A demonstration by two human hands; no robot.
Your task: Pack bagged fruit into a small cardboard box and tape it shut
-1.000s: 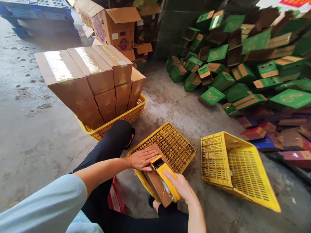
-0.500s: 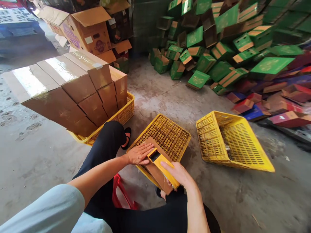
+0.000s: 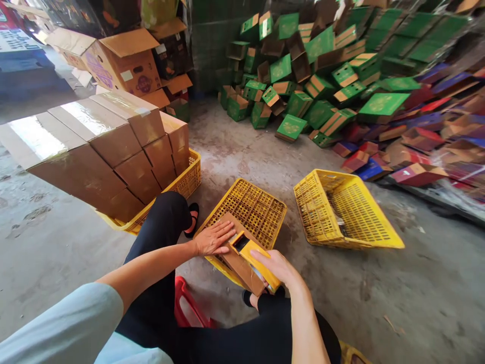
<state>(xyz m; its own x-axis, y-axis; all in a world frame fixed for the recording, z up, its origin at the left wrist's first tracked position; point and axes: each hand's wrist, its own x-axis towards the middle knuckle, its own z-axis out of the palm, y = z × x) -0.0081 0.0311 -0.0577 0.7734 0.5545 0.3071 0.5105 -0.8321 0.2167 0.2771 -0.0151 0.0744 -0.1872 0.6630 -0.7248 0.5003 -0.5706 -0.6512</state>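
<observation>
An upturned yellow plastic crate [image 3: 257, 207] stands between my legs. Across it lies a narrow piece of brown cardboard [image 3: 242, 268], probably a folded box. My left hand [image 3: 214, 238] rests flat on the cardboard, its fingers stretched out. In my right hand [image 3: 278, 265] is a long, boxy yellow tool [image 3: 253, 255] with a dark opening at its front end. The tool is over the cardboard, its front close to my left fingertips. Whether its underside touches the cardboard I cannot tell, and my right fingers are partly hidden beneath it.
At the left, taped brown boxes [image 3: 94, 156] are stacked in a yellow crate [image 3: 193, 172]. Another yellow crate [image 3: 314, 212] lies tipped at the right. Green boxes [image 3: 291, 126] and red and blue boxes [image 3: 417, 172] are heaped behind. A red plastic object [image 3: 185, 303] is beside my leg.
The view has turned slightly right, so the surroundings appear shifted left. My left hand stays flat on the cardboard. My right hand still holds the yellow tool in nearly the same place.
</observation>
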